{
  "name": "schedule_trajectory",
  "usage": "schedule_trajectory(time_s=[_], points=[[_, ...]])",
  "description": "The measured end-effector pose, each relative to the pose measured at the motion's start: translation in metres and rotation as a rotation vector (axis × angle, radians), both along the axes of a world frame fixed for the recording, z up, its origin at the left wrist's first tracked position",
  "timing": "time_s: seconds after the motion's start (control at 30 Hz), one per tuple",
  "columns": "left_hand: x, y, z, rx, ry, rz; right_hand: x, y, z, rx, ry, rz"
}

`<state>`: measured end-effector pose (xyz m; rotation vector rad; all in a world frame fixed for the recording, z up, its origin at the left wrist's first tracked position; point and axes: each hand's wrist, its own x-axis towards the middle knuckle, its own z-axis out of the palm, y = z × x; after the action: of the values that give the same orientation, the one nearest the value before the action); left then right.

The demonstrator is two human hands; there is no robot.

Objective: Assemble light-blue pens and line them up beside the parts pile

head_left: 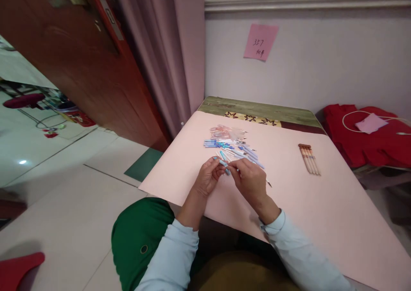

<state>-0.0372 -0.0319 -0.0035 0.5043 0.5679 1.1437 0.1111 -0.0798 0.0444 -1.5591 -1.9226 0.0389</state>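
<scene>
Over the near part of the table, my left hand [209,175] is closed on a light blue pen barrel [221,161], held between thumb and fingers. My right hand [250,179] is pinched at the barrel's right end; what its fingertips grip is too small to make out. A dark tip [269,183] shows just right of my right hand, and I cannot tell whether it is held or lying. Just beyond my hands lie blue pen parts [212,144], pale lilac-blue barrels [252,152], white refills with dark tips [236,153] and pink pen parts [221,132].
Several beige pens with a brown top piece [310,159] lie together at the right on the pale pink table cover [334,214]. Red cloth [379,137] with a cable is beyond the right edge. A green seat [141,239] stands at lower left, a brown door [105,68] farther left.
</scene>
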Motion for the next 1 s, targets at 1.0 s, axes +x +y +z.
schedule_trajectory(time_s=[1.0], points=[[-0.005, 0.005, 0.008, -0.237, -0.238, 0.184, 0.022, -0.001, -0.013, -0.251, 0.291, -0.115]])
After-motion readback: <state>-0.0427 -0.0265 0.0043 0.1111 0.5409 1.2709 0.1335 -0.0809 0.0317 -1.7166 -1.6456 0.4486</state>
